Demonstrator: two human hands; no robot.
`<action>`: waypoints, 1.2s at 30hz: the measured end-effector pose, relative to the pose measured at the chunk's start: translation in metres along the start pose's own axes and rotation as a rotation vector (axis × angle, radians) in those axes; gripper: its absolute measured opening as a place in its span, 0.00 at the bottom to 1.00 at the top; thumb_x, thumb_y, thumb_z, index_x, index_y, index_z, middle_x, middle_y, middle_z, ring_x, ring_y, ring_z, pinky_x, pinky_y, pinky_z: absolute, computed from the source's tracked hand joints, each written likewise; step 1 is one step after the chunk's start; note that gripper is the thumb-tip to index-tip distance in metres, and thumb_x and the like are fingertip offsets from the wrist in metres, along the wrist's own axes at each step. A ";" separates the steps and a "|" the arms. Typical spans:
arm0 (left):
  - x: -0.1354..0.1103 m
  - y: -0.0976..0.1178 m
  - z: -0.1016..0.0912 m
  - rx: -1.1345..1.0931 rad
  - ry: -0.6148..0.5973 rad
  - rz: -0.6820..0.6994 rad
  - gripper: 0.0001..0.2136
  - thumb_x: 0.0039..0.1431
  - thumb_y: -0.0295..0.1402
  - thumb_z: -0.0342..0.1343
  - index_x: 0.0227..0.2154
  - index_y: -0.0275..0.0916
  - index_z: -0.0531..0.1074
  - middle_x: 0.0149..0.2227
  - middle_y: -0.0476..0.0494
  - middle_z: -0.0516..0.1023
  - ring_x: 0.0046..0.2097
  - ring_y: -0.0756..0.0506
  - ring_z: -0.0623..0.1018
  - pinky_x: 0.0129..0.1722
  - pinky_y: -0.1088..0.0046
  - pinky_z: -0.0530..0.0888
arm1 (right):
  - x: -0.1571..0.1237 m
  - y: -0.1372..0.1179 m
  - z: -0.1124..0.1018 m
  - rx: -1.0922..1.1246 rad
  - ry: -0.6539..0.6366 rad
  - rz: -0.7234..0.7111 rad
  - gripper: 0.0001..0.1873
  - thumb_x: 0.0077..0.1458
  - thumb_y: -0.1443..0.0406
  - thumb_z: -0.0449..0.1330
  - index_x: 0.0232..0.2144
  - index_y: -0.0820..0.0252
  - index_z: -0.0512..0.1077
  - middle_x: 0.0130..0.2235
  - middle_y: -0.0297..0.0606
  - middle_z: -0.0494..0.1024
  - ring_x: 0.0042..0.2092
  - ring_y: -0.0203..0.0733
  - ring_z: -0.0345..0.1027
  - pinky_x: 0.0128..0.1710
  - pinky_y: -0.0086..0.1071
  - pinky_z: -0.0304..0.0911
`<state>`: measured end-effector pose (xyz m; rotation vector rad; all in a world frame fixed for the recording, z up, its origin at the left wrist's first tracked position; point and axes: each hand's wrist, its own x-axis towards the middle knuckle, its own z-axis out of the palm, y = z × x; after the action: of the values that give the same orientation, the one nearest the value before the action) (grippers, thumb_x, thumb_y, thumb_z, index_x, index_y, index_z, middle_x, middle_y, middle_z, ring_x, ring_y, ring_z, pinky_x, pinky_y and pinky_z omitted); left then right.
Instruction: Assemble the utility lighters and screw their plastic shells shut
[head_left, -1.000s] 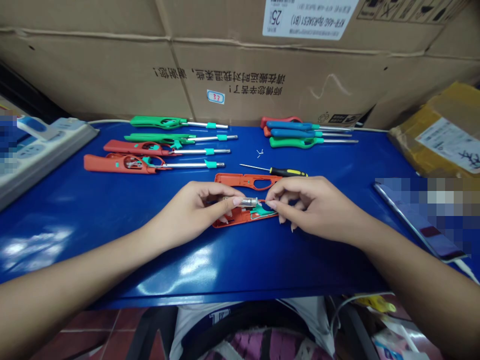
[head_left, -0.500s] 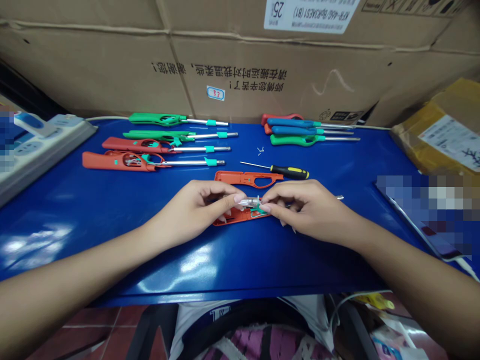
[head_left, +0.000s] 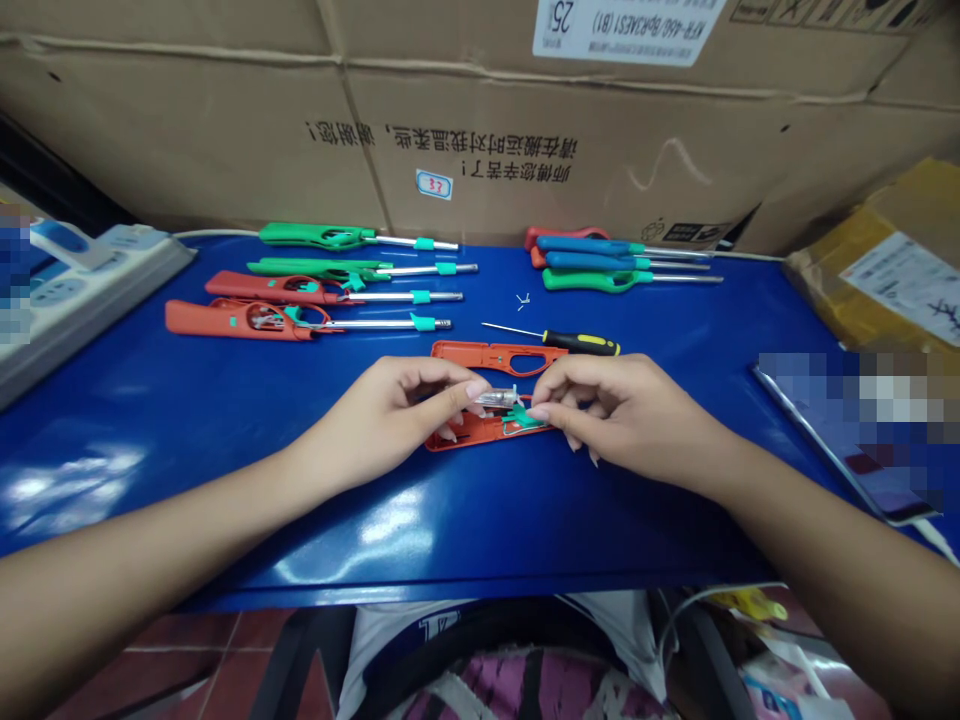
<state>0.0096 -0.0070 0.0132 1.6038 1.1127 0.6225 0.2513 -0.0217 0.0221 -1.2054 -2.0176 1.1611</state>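
Left grip [head_left: 409, 408] is pinching a clear fuel tank [head_left: 496, 398] over the nearer orange lighter half-shell [head_left: 480, 432]; right grip [head_left: 619, 403], hold unclear, is apparently adjusting the tank's valve [head_left: 516, 395], next calling for steadiness.

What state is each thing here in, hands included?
Left hand: closed on the clear tube.
Clear tube: held above the orange case.
Right hand: thumb and forefinger close together; hold unclear.
Orange case: open, insides showing.
Orange cover: off, lying inner side up.
Screwdriver: lying flat, untouched.
Red lighters at left: lying, some inner parts showing.
Phone: lying face up, cable attached.
Large box: lettering upside down.
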 end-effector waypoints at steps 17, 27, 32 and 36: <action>-0.001 -0.001 0.000 0.016 -0.024 0.022 0.14 0.65 0.42 0.59 0.39 0.37 0.81 0.33 0.46 0.84 0.31 0.51 0.78 0.33 0.78 0.75 | 0.000 0.003 0.000 -0.168 0.003 -0.095 0.09 0.64 0.65 0.59 0.34 0.60 0.78 0.23 0.30 0.73 0.24 0.31 0.65 0.27 0.27 0.59; 0.000 0.000 0.000 0.035 -0.020 0.023 0.13 0.64 0.41 0.59 0.40 0.36 0.82 0.32 0.45 0.84 0.31 0.49 0.78 0.32 0.77 0.75 | 0.000 0.004 0.000 -0.219 0.010 -0.127 0.08 0.63 0.65 0.59 0.34 0.60 0.78 0.24 0.31 0.75 0.25 0.32 0.66 0.27 0.27 0.60; -0.001 0.000 0.001 0.024 -0.025 0.023 0.12 0.64 0.40 0.59 0.40 0.37 0.82 0.32 0.47 0.85 0.31 0.51 0.78 0.32 0.79 0.75 | -0.001 0.004 0.001 -0.263 0.030 -0.179 0.09 0.63 0.66 0.59 0.34 0.60 0.78 0.26 0.31 0.76 0.25 0.30 0.65 0.26 0.26 0.58; -0.002 0.000 0.001 0.005 -0.030 0.023 0.11 0.64 0.38 0.60 0.40 0.37 0.82 0.32 0.48 0.85 0.31 0.52 0.78 0.32 0.81 0.74 | -0.001 0.004 0.001 -0.283 0.027 -0.207 0.09 0.64 0.66 0.59 0.34 0.60 0.78 0.26 0.32 0.77 0.26 0.31 0.65 0.26 0.26 0.58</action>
<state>0.0099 -0.0095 0.0133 1.6274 1.0763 0.6092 0.2534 -0.0220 0.0180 -1.1000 -2.2789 0.7759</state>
